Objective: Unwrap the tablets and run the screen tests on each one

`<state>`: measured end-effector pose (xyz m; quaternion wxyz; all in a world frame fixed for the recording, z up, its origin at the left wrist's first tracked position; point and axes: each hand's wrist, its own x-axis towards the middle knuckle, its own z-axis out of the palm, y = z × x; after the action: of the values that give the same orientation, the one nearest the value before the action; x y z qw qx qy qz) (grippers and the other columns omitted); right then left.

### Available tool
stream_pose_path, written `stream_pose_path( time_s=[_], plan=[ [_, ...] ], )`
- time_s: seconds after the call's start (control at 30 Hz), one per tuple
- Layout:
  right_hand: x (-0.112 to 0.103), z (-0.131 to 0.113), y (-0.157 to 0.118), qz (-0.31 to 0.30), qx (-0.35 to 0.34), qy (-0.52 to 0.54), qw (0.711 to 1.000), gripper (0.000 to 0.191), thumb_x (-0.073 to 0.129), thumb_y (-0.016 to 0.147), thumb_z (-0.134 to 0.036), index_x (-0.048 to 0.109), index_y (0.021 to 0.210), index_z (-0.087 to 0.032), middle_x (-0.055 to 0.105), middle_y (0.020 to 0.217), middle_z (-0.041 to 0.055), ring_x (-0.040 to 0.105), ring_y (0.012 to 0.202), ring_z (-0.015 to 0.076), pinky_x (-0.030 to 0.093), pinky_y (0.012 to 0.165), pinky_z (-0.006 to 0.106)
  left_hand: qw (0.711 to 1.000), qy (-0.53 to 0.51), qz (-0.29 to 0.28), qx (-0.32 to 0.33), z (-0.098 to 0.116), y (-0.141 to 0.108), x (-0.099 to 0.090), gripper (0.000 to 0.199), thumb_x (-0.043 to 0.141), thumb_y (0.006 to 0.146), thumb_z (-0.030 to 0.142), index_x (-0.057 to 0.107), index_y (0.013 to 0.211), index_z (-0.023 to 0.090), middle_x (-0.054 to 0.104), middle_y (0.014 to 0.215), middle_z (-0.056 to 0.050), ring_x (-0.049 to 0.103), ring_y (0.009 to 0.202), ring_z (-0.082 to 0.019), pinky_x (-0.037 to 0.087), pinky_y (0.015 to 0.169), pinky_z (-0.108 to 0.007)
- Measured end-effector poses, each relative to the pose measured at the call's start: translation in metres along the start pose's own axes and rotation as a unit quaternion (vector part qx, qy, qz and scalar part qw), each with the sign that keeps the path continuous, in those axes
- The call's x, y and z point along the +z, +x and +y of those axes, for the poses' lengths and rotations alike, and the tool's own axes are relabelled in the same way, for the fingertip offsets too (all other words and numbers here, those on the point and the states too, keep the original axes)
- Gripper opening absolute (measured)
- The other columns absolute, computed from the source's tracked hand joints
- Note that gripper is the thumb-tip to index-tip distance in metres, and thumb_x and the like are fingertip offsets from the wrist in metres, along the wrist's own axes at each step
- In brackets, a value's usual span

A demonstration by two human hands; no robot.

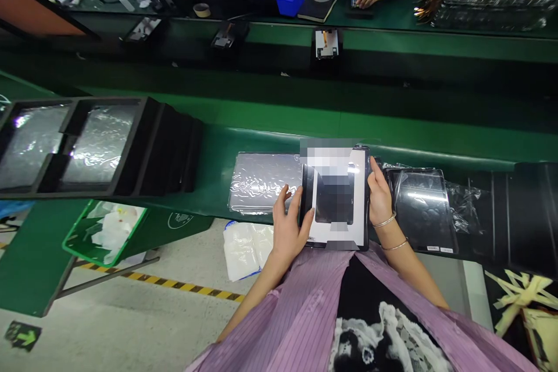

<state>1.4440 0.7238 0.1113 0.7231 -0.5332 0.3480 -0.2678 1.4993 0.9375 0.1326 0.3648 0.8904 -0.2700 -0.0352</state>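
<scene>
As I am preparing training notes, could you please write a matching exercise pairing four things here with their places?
1. black-edged rectangular panel
2. small blue plastic bin
3. green plastic basket
4. flat grey rectangle in clear film

A. beside a black book
B. on the green worktop, left of the panel
C. between left hand and right hand
D. holding white scraps

Pairs: 1-C; 2-A; 3-D; 4-B

On the surface (213, 177), a panel (261, 183) lay left of the tablet (335, 203) between the left hand (288, 224) and right hand (381, 195), a second panel (422, 203) to the right, stacked trays (146, 148) farther left, a conveyor (270, 61) beyond.
</scene>
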Motion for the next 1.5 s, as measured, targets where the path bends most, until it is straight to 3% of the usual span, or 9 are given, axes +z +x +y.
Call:
stream_pose_path(
  time_s=[0.2,0.6,0.8,0.87,0.97,1.03,1.17,1.33,1.5],
  plan=[
    [0.000,0.000,0.000,-0.008,-0.015,-0.014,1.000,0.054,0.059,0.083,-0.050,0.055,0.131,-0.025,0.042,0.146,0.0001,0.034,0.138,0.0181,0.021,0.119,0.038,0.953,-0.238,-0.065,-0.177,0.001,0.013,0.002,0.066,0.045,0.090,0.045,0.019,0.145,0.018,0.062,0.113,-0.012,0.061,0.097,-0.018,0.047,0.089,-0.038],
    [-0.001,0.002,-0.001,-0.022,-0.025,-0.012,0.999,0.052,0.058,0.085,-0.047,0.053,0.132,-0.027,0.040,0.147,-0.0019,0.032,0.139,0.0158,0.017,0.121,0.037,0.891,-0.386,-0.053,-0.232,0.013,0.078,0.004,0.044,0.057,0.082,0.045,0.052,0.114,0.015,0.063,0.080,-0.004,0.061,0.075,-0.015,0.048,0.067,-0.028],
    [-0.005,0.003,-0.001,-0.021,-0.020,0.000,1.000,0.053,0.058,0.085,-0.048,0.051,0.133,-0.026,0.039,0.148,-0.0013,0.031,0.139,0.0158,0.016,0.121,0.037,0.897,-0.373,-0.204,-0.122,-0.005,0.080,0.000,0.121,0.081,0.058,0.029,-0.001,0.147,0.026,0.054,0.123,-0.014,0.063,0.091,-0.021,0.055,0.074,-0.036],
    [-0.004,0.003,-0.001,-0.022,-0.025,-0.011,0.999,0.054,0.058,0.085,-0.049,0.052,0.133,-0.026,0.040,0.147,-0.0006,0.031,0.139,0.0165,0.017,0.121,0.037,0.924,-0.329,-0.126,-0.147,-0.012,0.086,0.000,0.115,0.080,0.061,0.032,0.003,0.147,0.025,0.052,0.123,-0.015,0.062,0.080,-0.016,0.054,0.068,-0.033],
    [-0.002,0.002,-0.002,-0.030,-0.033,-0.027,0.999,0.053,0.058,0.085,-0.050,0.053,0.132,-0.026,0.041,0.146,0.0003,0.032,0.139,0.0176,0.017,0.121,0.038,0.939,-0.287,0.071,-0.175,-0.013,0.103,0.000,0.077,0.065,0.078,0.042,0.023,0.139,0.020,0.055,0.114,-0.012,0.059,0.075,-0.011,0.051,0.069,-0.029],
    [-0.001,0.001,-0.002,-0.033,-0.040,-0.032,0.998,0.052,0.057,0.085,-0.050,0.054,0.132,-0.026,0.042,0.146,0.0004,0.032,0.139,0.0180,0.018,0.121,0.038,0.933,-0.293,0.112,-0.178,-0.009,0.111,0.000,0.058,0.054,0.086,0.046,0.032,0.133,0.020,0.057,0.110,-0.010,0.059,0.075,-0.012,0.049,0.069,-0.028],
    [0.000,0.001,-0.002,-0.029,-0.039,-0.026,0.998,0.051,0.057,0.085,-0.049,0.054,0.131,-0.027,0.042,0.146,-0.0004,0.033,0.139,0.0174,0.018,0.120,0.038,0.937,-0.299,0.019,-0.181,0.003,0.110,0.006,0.054,0.052,0.088,0.046,0.035,0.131,0.019,0.056,0.113,-0.011,0.059,0.081,-0.013,0.049,0.076,-0.031],
    [-0.001,0.001,-0.003,-0.026,-0.032,-0.024,0.999,0.051,0.057,0.085,-0.049,0.054,0.131,-0.027,0.042,0.146,-0.0003,0.034,0.138,0.0172,0.017,0.120,0.038,0.950,-0.266,-0.068,-0.146,0.003,0.087,0.015,0.078,0.057,0.084,0.043,0.015,0.144,0.016,0.050,0.127,-0.020,0.059,0.104,-0.023,0.048,0.092,-0.043],
    [-0.004,0.004,-0.002,0.000,-0.028,-0.029,0.999,0.055,0.058,0.083,-0.051,0.054,0.131,-0.025,0.042,0.145,0.0012,0.035,0.138,0.0175,0.018,0.120,0.039,0.894,-0.304,-0.327,-0.042,-0.022,0.045,-0.014,0.133,0.078,0.065,0.033,-0.030,0.143,0.027,0.023,0.150,-0.025,0.055,0.118,-0.029,0.052,0.090,-0.046]
  ],
)
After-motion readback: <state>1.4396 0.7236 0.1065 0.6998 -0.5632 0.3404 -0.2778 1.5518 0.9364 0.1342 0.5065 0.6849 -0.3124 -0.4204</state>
